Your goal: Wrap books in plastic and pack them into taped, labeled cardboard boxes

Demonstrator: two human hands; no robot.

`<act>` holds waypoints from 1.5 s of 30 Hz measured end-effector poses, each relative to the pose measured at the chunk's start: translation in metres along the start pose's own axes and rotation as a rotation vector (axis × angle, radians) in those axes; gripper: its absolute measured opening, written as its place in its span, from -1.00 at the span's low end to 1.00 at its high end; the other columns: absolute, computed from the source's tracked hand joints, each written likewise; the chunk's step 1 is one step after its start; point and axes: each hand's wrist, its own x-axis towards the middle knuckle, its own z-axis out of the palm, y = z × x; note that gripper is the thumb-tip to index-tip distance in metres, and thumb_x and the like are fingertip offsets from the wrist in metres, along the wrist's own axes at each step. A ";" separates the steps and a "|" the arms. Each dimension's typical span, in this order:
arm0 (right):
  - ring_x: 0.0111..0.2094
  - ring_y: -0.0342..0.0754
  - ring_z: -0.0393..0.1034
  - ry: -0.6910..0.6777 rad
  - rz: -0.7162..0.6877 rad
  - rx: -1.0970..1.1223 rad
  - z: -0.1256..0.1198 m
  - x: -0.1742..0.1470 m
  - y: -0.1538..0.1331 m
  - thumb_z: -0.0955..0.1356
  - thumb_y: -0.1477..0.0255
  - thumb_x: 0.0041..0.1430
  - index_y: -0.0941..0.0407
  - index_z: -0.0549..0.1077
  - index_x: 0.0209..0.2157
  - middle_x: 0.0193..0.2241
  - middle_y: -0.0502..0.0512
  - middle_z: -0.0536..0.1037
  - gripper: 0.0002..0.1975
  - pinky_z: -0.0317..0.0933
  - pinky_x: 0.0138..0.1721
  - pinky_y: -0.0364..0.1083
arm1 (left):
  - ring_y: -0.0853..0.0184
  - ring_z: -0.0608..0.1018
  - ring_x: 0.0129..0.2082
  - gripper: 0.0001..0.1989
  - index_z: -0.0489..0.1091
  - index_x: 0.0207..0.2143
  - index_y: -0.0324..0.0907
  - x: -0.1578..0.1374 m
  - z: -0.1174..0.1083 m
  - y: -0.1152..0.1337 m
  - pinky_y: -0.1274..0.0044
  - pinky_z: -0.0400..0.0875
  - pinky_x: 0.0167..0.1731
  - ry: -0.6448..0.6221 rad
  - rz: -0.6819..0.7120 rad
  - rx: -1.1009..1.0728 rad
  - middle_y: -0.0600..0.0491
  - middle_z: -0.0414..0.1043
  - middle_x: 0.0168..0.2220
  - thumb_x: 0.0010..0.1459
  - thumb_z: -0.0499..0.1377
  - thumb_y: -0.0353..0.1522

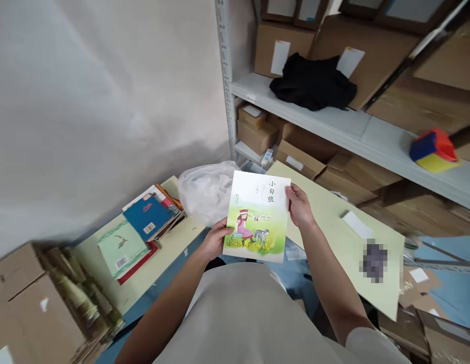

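A children's book is held up in front of my body, its illustrated cover facing me. The cover shows a seated girl in a red hat and a grey wolf on grass, with Chinese characters at the top. My left hand pinches the book's lower left edge, thumb on the cover. On the opposite side, my right hand grips the upper right edge. The fingers behind the book are hidden. Just beyond it a translucent white plastic bag sits on the pale table.
Stacked books lie on the table at left, beside folded cardboard. A white box and a blurred dark item lie at right. Shelving behind holds cartons, black cloth and a multicoloured object.
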 end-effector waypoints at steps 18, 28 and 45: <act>-0.23 0.02 0.50 0.564 -0.127 0.177 -0.131 0.005 0.005 0.35 0.04 0.08 0.04 0.34 -0.26 -0.31 0.05 0.59 -0.63 0.39 -0.29 -0.03 | 0.29 0.56 -0.38 -0.56 0.51 -0.27 -0.23 0.105 0.043 -0.052 0.40 0.45 -0.21 -0.075 -0.200 0.449 -0.04 0.55 -0.34 -0.15 0.39 -0.12; -0.53 -0.13 0.34 0.735 -0.121 0.117 -0.143 0.022 0.007 0.36 0.05 0.08 0.04 0.25 -0.47 -0.58 -0.09 0.40 -0.63 0.21 -0.51 -0.14 | 0.27 0.55 -0.20 -0.52 0.50 -0.21 -0.19 0.163 0.041 -0.036 0.42 0.43 -0.16 -0.052 -0.239 0.375 -0.05 0.55 -0.20 -0.16 0.39 -0.11; -0.54 -0.13 0.31 0.751 -0.175 0.120 -0.189 0.039 -0.009 0.37 0.00 0.01 0.05 0.31 -0.38 -0.53 -0.08 0.44 -0.60 0.20 -0.54 -0.15 | 0.31 0.51 -0.33 -0.62 0.50 -0.33 -0.18 0.193 0.082 -0.052 0.52 0.44 -0.35 -0.198 -0.124 0.630 -0.01 0.52 -0.30 -0.11 0.34 -0.10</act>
